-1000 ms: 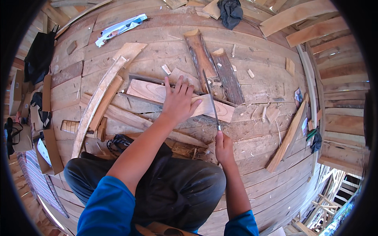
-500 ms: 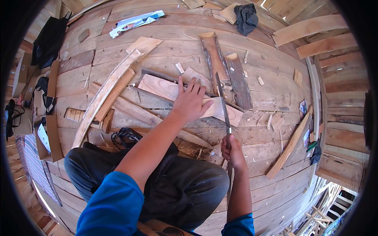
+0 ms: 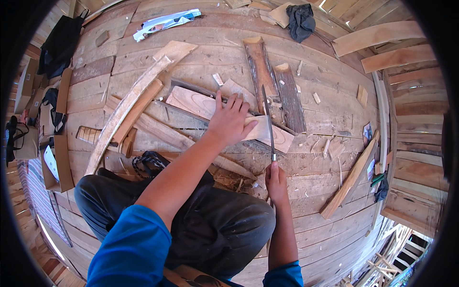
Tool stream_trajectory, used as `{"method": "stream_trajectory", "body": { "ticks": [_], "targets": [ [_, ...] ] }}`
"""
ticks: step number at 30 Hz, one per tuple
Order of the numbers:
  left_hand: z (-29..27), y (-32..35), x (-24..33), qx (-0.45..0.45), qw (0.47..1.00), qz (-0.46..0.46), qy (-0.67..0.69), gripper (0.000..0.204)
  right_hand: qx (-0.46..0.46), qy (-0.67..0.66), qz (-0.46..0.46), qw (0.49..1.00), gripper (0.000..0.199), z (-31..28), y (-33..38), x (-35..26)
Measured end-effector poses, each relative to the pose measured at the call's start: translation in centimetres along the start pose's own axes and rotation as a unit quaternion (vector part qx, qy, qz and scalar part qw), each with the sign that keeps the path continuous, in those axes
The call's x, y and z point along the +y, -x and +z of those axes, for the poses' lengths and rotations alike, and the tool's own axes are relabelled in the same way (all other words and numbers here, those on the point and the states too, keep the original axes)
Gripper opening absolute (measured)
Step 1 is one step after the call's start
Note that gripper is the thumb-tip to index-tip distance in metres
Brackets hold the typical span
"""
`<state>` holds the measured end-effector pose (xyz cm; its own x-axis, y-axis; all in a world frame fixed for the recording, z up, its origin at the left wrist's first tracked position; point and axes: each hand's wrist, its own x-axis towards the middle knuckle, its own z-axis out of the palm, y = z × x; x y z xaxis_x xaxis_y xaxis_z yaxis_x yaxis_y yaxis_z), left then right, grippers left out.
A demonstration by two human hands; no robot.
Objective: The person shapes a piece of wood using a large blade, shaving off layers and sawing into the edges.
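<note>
My right hand is wrapped round the handle of a long knife. Its narrow blade points away from me, and the long handle runs back past my wrist. The blade lies against the right end of a small pale wood piece. My left hand presses that piece down, fingers spread over its far side and thumb along its top; much of it is hidden under the palm. Beneath lies a flat plank with curved grain, resting on a darker board.
Two bark-edged slabs lie beyond the blade. Long curved boards are stacked at the left, near a sheathed blade. Another board leans at the right. Cardboard boxes stand far left; wood chips litter the floor.
My right hand and the knife have shifted slightly left and away from me, the blade closer against the pale wood piece. My left hand stays on the wood.
</note>
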<state>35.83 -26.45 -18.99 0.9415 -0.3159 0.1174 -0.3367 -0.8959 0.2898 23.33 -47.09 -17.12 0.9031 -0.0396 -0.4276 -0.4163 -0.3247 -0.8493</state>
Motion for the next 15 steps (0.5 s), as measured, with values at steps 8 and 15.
{"method": "stream_trajectory", "body": {
  "ticks": [8, 15],
  "targets": [
    [0.2, 0.2, 0.0, 0.013, 1.000, 0.002, 0.009, 0.054, -0.021, 0.007, 0.021, 1.000, 0.050, -1.3, -0.5, -0.5],
    [0.0, 0.4, -0.2, 0.014, 0.999, 0.029, 0.001, 0.071, -0.018, -0.018, 0.012, 1.000, 0.048, -0.7, 0.1, 0.3]
  ]
}}
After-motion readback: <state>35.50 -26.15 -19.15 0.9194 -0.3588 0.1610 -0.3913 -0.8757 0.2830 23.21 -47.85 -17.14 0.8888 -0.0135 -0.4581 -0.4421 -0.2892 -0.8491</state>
